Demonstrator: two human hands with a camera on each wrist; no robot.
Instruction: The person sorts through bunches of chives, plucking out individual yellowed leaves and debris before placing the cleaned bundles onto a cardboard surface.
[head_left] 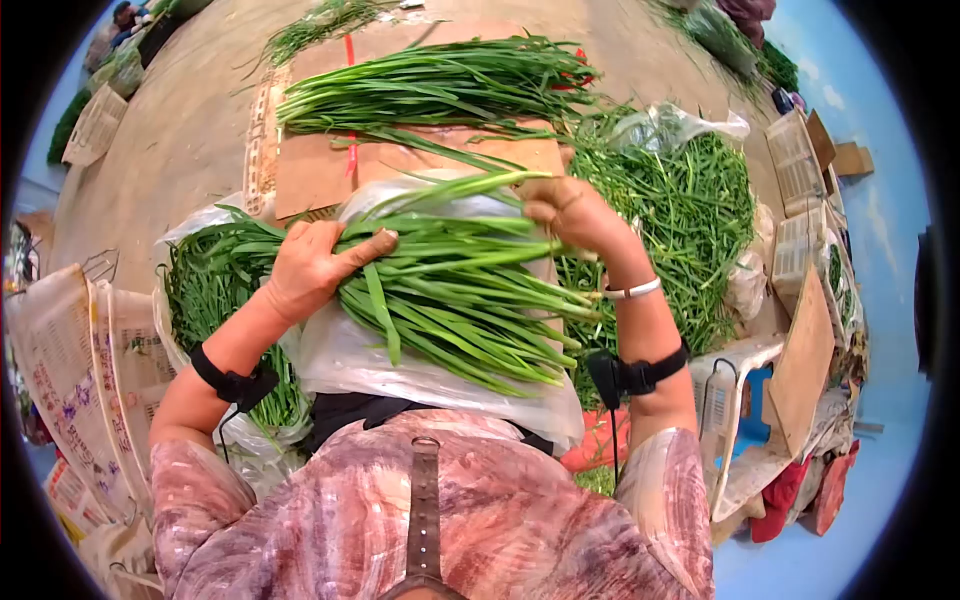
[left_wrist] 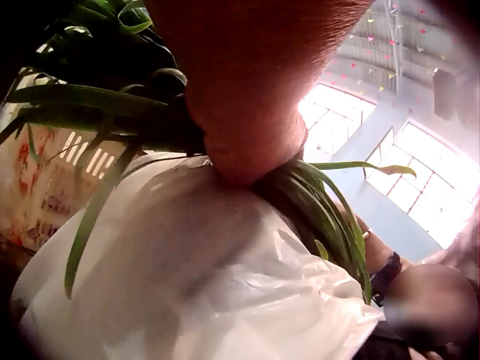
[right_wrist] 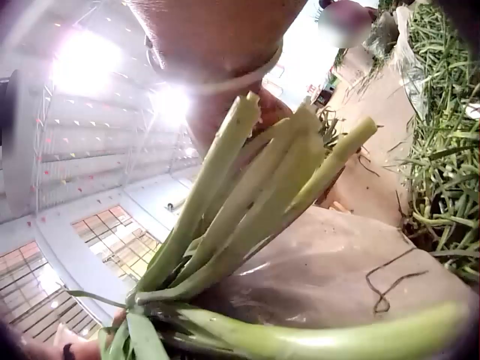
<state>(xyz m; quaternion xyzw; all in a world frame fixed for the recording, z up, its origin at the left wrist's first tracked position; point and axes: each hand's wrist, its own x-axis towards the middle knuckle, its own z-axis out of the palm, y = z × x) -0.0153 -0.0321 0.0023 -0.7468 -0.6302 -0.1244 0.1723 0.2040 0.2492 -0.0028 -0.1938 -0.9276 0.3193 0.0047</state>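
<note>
left hand (head_left: 308,268) curled round long, flat-leaved green bunch (head_left: 455,290) above crinkled white plastic sheet (head_left: 335,365) | right hand (head_left: 575,213) pinching pale-green stalk end (head_left: 503,180) | I'd grip left firmly, no crushing; align stalks gently with right

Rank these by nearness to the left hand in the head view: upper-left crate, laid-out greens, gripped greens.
1. Gripped greens: in the left hand.
2. Laid-out greens: ahead, on the cardboard.
3. Upper-left crate: farther off, ahead leftward.
</note>
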